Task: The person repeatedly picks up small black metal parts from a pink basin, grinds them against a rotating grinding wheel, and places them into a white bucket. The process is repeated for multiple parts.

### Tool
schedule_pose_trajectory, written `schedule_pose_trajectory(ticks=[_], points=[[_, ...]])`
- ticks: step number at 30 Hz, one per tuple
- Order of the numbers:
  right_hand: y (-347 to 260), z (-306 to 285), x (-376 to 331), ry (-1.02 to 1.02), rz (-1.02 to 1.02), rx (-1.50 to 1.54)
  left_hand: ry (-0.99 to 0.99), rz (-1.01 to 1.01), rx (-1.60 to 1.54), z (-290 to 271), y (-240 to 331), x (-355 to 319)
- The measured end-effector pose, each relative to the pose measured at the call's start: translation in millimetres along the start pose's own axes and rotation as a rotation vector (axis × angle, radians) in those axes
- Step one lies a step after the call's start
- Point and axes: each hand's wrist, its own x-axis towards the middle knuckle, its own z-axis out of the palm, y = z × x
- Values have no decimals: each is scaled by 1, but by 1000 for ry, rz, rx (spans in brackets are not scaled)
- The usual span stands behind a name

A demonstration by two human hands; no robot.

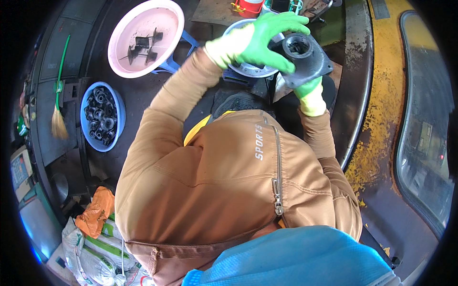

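A black part with a square flange and a round raised collar (309, 64) is held up in front of me, tilted so that the collar's opening shows. My right hand (309, 89), in a green and pale yellow glove, grips it from below; most of those fingers are hidden behind the flange. Over its left side reaches my left hand (268, 42), gloved alike, with fingers stretched and the thumb apart. The thumb lies at the flange's edge; whether it presses there I cannot tell. Behind the left hand is a pale basin (260, 71), mostly covered.
A pink basin (121, 52) holding several dark pieces stands on a blue stool (171, 64). Left of me, a blue tub (119, 125) is filled with black parts. A red container (249, 8) is at the back. Yellow, worn machinery (377, 124) rises close on my right; sacks (98, 257) lie lower left.
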Motion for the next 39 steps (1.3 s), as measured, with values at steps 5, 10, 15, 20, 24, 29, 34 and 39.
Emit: schedule_pose_trajectory(ticks=[5, 10, 15, 20, 24, 29, 34, 39], points=[[16, 25, -10, 202, 75, 259, 490, -69, -302, 56, 18, -14], [14, 21, -10, 134, 76, 155, 490, -147, -189, 58, 22, -16], [-4, 8, -9, 34, 179, 234, 297, -130, -339, 39, 21, -17], [2, -12, -22, -249, 189, 269, -5, -25, -474, 21, 13, -15], [19, -5, -39, -375, 47, 123, -267, -58, -860, 19, 4, -15], [23, 26, -49, -264, 340, 1033, -554, 92, -1087, 22, -15, -1], [21, 7, -13, -100, 159, 375, -224, -31, -368, -19, -14, 13], [12, 12, 2, 201, -30, -78, 257, -196, -376, 28, 20, 0]])
